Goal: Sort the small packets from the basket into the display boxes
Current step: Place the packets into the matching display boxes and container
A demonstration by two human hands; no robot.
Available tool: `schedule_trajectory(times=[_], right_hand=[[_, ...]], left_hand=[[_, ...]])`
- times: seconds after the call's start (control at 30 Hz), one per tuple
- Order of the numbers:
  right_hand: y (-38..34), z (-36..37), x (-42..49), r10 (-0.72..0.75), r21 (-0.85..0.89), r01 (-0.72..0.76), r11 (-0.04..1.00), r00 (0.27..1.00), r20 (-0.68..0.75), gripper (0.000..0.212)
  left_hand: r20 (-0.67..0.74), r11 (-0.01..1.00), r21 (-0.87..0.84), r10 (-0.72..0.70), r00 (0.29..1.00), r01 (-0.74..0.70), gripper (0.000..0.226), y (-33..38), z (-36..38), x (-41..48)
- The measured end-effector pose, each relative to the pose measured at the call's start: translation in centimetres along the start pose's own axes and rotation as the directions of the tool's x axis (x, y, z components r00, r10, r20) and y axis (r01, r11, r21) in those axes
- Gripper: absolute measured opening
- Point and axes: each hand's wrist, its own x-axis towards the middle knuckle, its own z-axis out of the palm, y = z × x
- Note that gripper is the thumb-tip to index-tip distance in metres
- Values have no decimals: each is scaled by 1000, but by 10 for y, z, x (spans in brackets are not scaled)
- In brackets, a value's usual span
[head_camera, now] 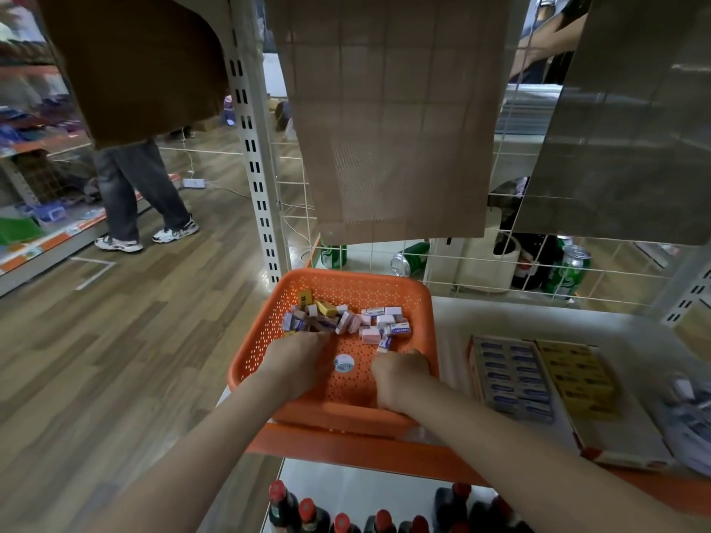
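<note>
Head view, sorting in progress. Orange basket (334, 286) on the shelf edge, taken here as landmark.

Inside the basket, toward its far wall: a loose heap of small packets (346, 321), mixed purple, yellow, pink and white-with-blue, not yet sorted. Near half of the basket floor bare apart from a round sticker (343, 364).

Left hand (292, 363) inside the basket at the near-left edge of the heap, back of the hand uppermost, fingertips buried among the purple packets; grip hidden, so impossible to say whether anything is held. Right hand (400, 375) inside the basket near its right wall, fingers curled tight, a white packet (384, 343) at their tips and apparently pinched.

Just right of the basket: blue display box (511, 378), lined with rows of blue-labelled packets. Beyond it, further right of the basket: yellow display box (577, 375), likewise in rows. Both apparently well filled, though too blurred to count gaps.

Judged stage: partly done. Done, by appearance: much of the blue and yellow stock already boxed. Left: the whole remaining heap, including a few yellow and several white-with-blue packets. No box for the pink or purple ones made out to the right of the basket, the far edge there being blurred.
</note>
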Motion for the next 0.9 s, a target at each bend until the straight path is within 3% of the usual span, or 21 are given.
schedule_trajectory(times=[0.1,0.27,0.5,0.9], right_hand=[[-1,-2,-3,40,73,-39,997,999,-25,31],[7,-7,-5,31,214,37,976,951,-307,10],[29,-9,-6,-6,340,167,926,904,-428,29],[45,-7,-14,-23,393,269,879,848,-529,34]], left_hand=[[8,1000,4,-4,1000,4,27,1,-1,-1],[2,1000,-16,-9,1000,9,26,1,-3,0],[5,1000,-12,-18,1000,18,24,3,-5,-2],[0,1000,-23,-15,1000,15,30,6,4,12]])
